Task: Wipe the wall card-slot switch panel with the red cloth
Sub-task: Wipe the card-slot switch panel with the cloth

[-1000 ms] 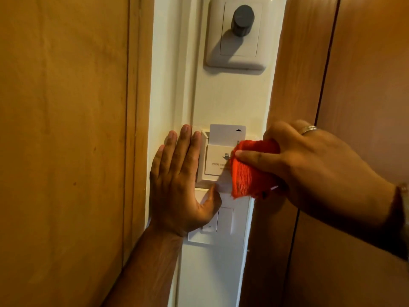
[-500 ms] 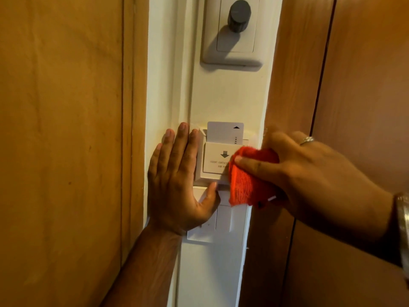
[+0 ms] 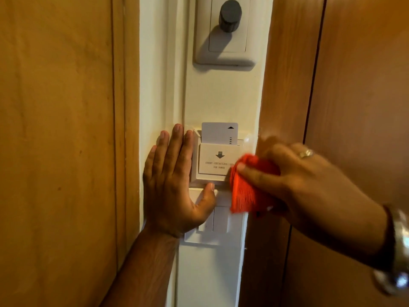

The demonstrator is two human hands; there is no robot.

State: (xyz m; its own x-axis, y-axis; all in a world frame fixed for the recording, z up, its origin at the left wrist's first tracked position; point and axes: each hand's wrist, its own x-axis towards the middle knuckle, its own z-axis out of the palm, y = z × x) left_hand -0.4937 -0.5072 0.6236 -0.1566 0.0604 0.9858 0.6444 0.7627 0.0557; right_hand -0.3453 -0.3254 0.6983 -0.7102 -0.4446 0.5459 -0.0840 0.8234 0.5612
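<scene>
The white card-slot switch panel point(image 3: 213, 163) is fixed to a narrow cream wall strip, with a white key card point(image 3: 218, 132) standing in its slot. My left hand point(image 3: 171, 189) lies flat and open on the wall against the panel's left side, its thumb under the panel's bottom edge. My right hand point(image 3: 296, 187) grips a bunched red cloth point(image 3: 245, 191) and presses it on the panel's lower right corner. The cloth hides that corner and part of the printed text.
A white rocker switch plate point(image 3: 215, 227) sits directly below the panel, partly under my left palm. Above is a dial switch with a dark knob point(image 3: 229, 15). Wooden panels point(image 3: 57, 140) flank the wall strip on both sides point(image 3: 343, 96).
My right hand has slid the red cloth down along the panel's right side toward its lower corner. My left hand has stayed flat in place.
</scene>
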